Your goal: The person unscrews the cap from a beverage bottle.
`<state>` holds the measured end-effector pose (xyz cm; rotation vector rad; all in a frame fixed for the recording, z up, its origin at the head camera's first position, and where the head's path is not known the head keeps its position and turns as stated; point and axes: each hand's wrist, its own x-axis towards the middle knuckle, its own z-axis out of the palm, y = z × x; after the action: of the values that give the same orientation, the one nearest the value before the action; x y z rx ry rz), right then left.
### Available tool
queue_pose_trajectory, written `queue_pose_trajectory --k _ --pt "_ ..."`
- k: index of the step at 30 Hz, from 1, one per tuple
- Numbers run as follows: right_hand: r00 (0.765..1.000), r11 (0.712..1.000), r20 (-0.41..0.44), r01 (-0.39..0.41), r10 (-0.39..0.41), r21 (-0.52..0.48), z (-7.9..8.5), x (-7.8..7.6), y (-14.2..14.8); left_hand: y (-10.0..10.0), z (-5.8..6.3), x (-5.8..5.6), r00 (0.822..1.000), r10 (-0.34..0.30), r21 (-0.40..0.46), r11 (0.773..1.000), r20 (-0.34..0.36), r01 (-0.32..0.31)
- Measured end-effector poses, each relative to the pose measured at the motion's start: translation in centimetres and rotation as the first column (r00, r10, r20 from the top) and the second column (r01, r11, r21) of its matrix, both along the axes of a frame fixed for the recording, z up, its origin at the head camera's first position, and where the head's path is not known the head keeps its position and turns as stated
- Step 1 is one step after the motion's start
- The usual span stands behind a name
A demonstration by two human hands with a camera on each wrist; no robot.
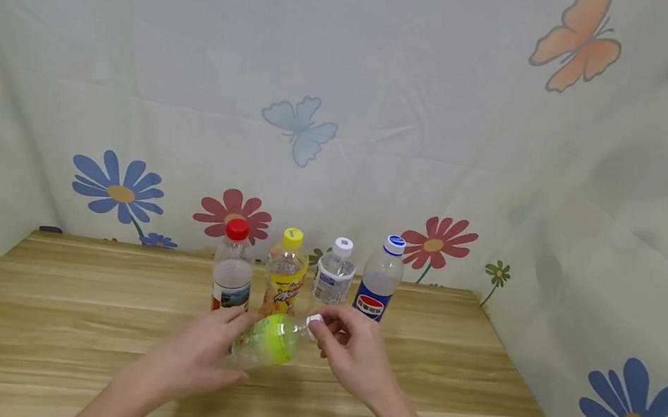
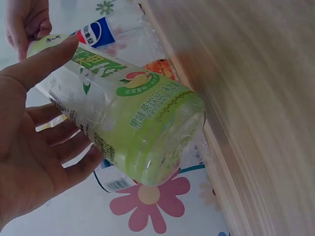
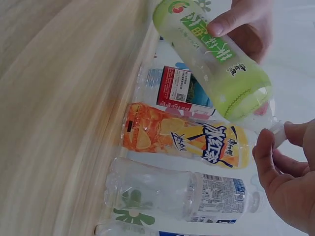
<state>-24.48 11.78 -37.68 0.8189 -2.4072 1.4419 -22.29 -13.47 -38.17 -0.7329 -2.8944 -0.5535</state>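
Observation:
Tilted over the table is a clear plastic drink bottle with a green label (image 1: 278, 340), its neck pointing right. My left hand (image 1: 198, 353) grips the bottle round its body, with the thumb on one side and fingers on the other in the left wrist view. At the neck, my right hand (image 1: 354, 357) pinches the white bottle cap (image 3: 278, 135) between thumb and fingers. The cap sits at the bottle's mouth; whether it is loose or screwed on cannot be told. The bottle looks free of liquid.
Behind the hands several bottles stand in a row: a red-capped bottle (image 1: 233, 271), a yellow-capped iced tea bottle (image 1: 286, 276), a white-capped clear bottle (image 1: 333, 283) and a blue-labelled cola bottle (image 1: 375, 293). They stand on a wooden table (image 1: 100, 318) before a flowered curtain (image 1: 354, 62).

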Motion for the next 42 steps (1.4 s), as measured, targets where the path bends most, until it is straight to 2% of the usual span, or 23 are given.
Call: queue_pose_trajectory --k 5,12,20,26,29,35,42 --pt "0.999 1.000 -0.028 0.022 -0.022 -0.004 0.3 0.4 -0.1 0.3 -0.4 0.1 0.999 0.021 -0.003 1.000 -0.037 -0.021" --pt "0.999 0.998 -0.007 0.047 -0.047 -0.031 0.4 0.7 -0.3 0.8 -0.4 0.3 0.991 0.057 -0.019 0.998 -0.121 -0.059" --pt "0.998 0.998 0.007 0.060 -0.060 -0.016 0.4 0.6 -0.3 0.9 -0.2 0.4 0.991 0.087 -0.025 0.996 -0.104 -0.090" --pt "0.999 0.999 -0.019 0.031 -0.032 -0.014 0.3 0.6 -0.3 0.8 -0.3 0.3 0.990 0.046 -0.028 0.998 -0.131 -0.050" --pt "0.998 0.999 -0.050 0.027 -0.028 -0.020 0.9 1.1 -0.6 0.6 -0.3 0.3 0.990 0.026 -0.026 0.999 -0.139 -0.030" --pt "0.990 0.999 -0.140 -0.032 0.027 -0.035 2.7 2.6 -1.1 0.3 -0.1 0.2 0.995 -0.004 0.007 1.000 -0.097 0.005" --pt "0.969 0.993 -0.224 -0.113 0.106 -0.019 2.9 2.5 -0.8 0.0 0.2 0.1 1.000 -0.016 0.031 0.999 -0.017 0.016"
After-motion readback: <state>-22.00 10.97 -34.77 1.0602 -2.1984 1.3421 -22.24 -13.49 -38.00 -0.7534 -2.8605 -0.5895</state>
